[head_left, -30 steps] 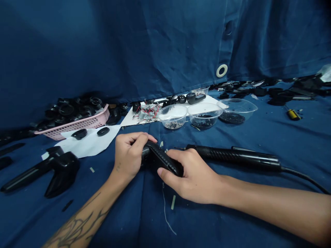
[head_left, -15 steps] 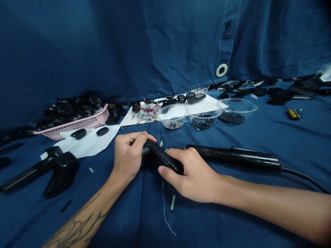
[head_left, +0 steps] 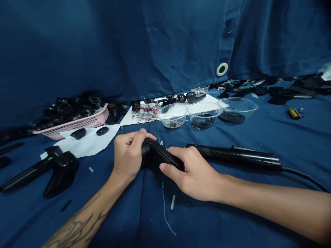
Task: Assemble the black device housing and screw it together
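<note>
A curved black piece (head_left: 165, 154) with a ribbed or stitched-looking edge is held between both my hands over the blue cloth. My left hand (head_left: 129, 154) is closed around its left end, with the thumb on top and the forefinger stretched along it. Gripping the right end, my right hand (head_left: 192, 174) has its thumb on the near side and its fingers over the far side. The palms hide both ends of the piece. Just beyond my right hand lies a black rod-shaped appliance (head_left: 240, 159) with a ridged grip and a cord. A thin pale thread (head_left: 165, 210) lies below the piece.
At left are a black long-handled part (head_left: 59, 172) and a pink basket (head_left: 74, 126) heaped with black parts. Clear tubs of small bits, including one with screw-like pieces (head_left: 173, 123), stand ahead by red-wired components (head_left: 147, 113). A yellow-and-black object (head_left: 294, 113) lies at right.
My right hand and the right end of the black piece have shifted very slightly, and the piece looks a little turned. Both hands keep their hold.
</note>
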The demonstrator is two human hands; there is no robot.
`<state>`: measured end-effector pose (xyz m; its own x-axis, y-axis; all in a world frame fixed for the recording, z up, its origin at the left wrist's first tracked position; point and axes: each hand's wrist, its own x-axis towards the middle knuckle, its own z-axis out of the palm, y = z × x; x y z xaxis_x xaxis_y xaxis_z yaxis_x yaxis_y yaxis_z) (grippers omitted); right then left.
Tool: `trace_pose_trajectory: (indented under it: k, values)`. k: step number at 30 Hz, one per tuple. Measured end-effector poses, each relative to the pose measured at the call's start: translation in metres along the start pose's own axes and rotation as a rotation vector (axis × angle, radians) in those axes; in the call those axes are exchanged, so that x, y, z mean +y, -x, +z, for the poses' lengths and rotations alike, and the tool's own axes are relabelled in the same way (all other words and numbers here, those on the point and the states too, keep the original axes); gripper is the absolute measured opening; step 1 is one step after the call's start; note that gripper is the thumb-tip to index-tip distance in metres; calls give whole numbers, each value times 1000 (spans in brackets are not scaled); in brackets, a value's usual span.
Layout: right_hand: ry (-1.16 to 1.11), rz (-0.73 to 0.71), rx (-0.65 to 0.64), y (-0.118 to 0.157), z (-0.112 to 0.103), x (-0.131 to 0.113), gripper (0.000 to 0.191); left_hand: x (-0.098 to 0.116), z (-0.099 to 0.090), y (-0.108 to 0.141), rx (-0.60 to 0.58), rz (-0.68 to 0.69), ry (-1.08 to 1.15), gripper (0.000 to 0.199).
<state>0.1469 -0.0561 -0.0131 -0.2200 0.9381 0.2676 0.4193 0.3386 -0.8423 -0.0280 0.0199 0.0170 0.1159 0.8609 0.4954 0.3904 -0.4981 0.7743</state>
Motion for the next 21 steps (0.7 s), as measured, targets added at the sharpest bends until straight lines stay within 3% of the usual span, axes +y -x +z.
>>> trace_pose_trajectory:
  k: [21]
  values:
    - [-22,-15,-2,0,0,0,26,3,0,0,-41,-17,22,44]
